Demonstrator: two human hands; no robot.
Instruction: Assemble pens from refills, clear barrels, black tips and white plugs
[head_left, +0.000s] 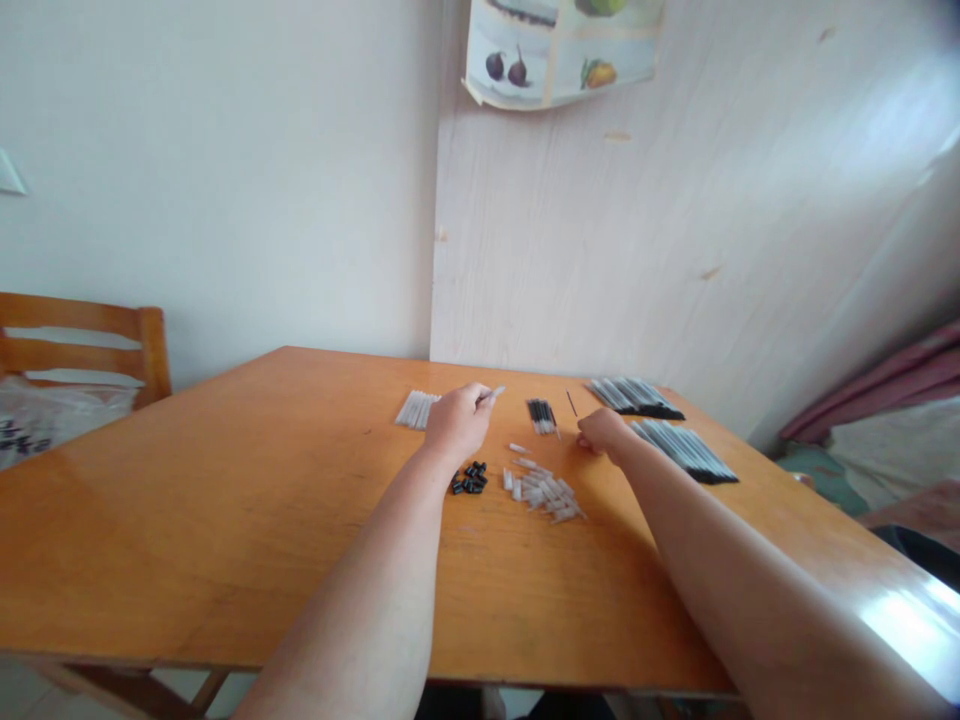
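Your left hand (459,422) pinches pale piece (496,393), mid-frame; your right hand (600,433) curled, can't tell if holding. Assembled-looking pens (684,449) centre right; black caps (470,479), white tips (550,493) remain loose.

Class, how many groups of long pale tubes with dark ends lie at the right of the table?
2. The far group lies toward the wall; the near group lies beside the right hand, which may hide a little of it.
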